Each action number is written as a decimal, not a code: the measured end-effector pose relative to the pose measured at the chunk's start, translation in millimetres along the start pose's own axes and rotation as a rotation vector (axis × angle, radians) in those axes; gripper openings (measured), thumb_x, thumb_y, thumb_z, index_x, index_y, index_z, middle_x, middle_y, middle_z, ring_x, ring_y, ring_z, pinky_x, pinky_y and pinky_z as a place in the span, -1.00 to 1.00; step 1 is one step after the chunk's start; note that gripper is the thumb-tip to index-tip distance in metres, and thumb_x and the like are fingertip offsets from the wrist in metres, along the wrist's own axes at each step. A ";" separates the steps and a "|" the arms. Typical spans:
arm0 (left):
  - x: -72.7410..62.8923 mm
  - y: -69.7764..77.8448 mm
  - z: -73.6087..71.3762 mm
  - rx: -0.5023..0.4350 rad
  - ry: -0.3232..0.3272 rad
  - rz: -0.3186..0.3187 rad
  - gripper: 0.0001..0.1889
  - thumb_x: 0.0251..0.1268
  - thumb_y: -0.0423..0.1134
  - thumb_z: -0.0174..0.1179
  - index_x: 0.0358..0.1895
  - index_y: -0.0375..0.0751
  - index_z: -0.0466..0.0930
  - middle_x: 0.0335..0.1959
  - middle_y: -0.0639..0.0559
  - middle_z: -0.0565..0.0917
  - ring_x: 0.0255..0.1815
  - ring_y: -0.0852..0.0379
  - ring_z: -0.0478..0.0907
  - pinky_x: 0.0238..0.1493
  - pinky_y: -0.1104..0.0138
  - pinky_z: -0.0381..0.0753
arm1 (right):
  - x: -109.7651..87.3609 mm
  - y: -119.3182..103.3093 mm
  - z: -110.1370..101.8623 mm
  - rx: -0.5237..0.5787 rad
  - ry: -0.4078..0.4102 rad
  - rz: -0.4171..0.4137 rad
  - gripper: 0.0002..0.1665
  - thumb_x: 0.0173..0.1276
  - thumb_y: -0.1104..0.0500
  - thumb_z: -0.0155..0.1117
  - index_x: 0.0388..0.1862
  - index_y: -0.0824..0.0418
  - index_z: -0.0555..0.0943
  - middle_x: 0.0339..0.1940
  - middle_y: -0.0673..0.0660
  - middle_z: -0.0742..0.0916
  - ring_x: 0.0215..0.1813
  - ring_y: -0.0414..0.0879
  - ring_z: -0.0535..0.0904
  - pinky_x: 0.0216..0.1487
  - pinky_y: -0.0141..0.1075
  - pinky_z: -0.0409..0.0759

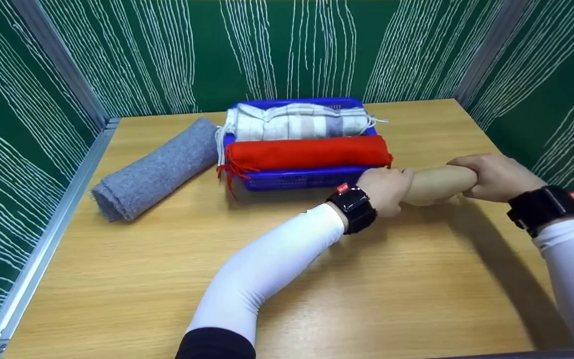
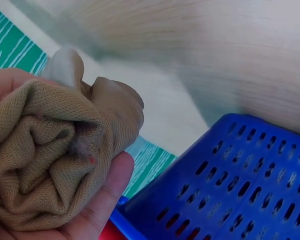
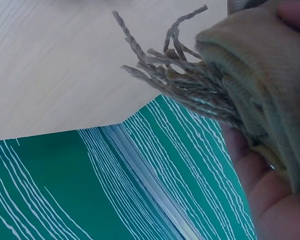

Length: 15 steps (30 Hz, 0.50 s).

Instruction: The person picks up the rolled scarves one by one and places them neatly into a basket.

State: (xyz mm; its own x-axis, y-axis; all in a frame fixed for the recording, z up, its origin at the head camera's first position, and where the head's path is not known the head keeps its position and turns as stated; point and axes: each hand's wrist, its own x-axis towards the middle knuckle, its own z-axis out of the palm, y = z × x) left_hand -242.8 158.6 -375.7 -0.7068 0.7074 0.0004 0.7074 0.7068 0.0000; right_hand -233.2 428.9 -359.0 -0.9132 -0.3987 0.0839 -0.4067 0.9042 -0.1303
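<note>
Left hand (image 1: 385,192) grips 1 end of the rolled tan cloth (image 1: 439,185), right hand (image 1: 496,175) grips the other; left arm (image 1: 272,264) reaches rightward, roll's just right of the blue basket (image 1: 297,180).

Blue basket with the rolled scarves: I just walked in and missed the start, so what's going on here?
A person's left hand and right hand grip opposite ends of a rolled beige fringed scarf, to the right of the blue basket. A rolled red scarf and, behind it, a rolled plaid scarf lie in the basket. A rolled grey cloth lies on the wooden table to the basket's left.
</note>
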 end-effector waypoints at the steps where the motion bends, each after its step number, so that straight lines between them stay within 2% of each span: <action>1: -0.3 0.1 -0.6 0.000 0.005 0.002 -0.33 0.37 0.01 0.44 0.47 -0.01 0.42 0.26 0.10 0.73 0.21 0.12 0.72 0.16 0.26 0.74 | -0.4 0.0 -1.0 0.000 0.002 -0.003 -0.36 0.09 0.41 0.59 0.22 0.19 0.74 0.04 0.27 0.86 -0.02 0.20 0.78 0.02 0.27 0.74; 5: -1.4 0.2 -2.9 0.005 0.014 0.007 -0.34 0.38 0.00 0.41 0.47 -0.01 0.41 0.27 0.10 0.72 0.21 0.12 0.72 0.17 0.26 0.74 | -1.6 -0.8 -4.5 0.000 0.015 -0.009 -0.35 0.10 0.42 0.58 0.23 0.21 0.74 0.04 0.27 0.86 -0.03 0.20 0.78 0.03 0.27 0.73; 15: -3.4 0.8 -12.0 0.025 0.018 0.007 -0.37 0.37 0.03 0.42 0.41 -0.02 0.42 0.21 0.11 0.74 0.15 0.10 0.74 0.11 0.26 0.76 | -2.7 -3.5 -10.9 -0.021 0.058 -0.036 -0.37 0.04 0.43 0.62 0.17 0.24 0.75 -0.03 0.25 0.86 -0.12 0.13 0.74 -0.08 0.18 0.71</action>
State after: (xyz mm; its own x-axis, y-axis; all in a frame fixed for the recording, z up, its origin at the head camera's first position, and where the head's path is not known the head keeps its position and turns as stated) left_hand -239.8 156.7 -363.7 -0.7015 0.7125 0.0183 0.7121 0.7017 -0.0248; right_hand -229.0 428.5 -348.0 -0.8947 -0.4225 0.1451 -0.4386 0.8925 -0.1058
